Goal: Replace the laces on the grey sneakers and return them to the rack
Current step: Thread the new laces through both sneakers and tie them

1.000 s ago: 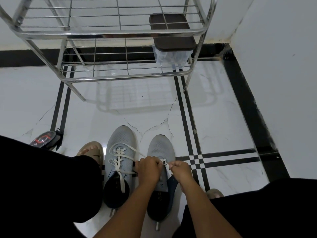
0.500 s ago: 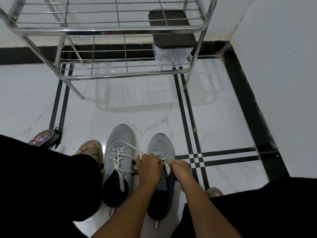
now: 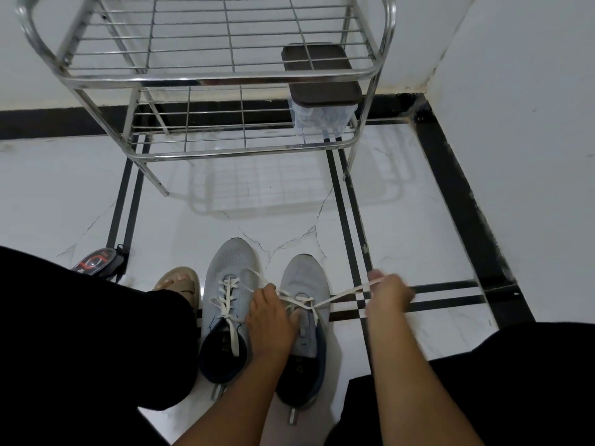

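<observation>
Right hand [image 3: 388, 292] has swung out right since a second ago, pinching the white lace [image 3: 341, 297] taut; left hand [image 3: 269, 312] pins the right sneaker [image 3: 304, 278] on the floor. Mid-lacing, I'd say; next eyelet needs threading, rack [image 3: 225, 78] later.

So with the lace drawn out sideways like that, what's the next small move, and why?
Probably feed the lace end held by the right hand into the next eyelet of the right sneaker: only its lowest eyelets look threaded, while the left hand steadies it.
</observation>
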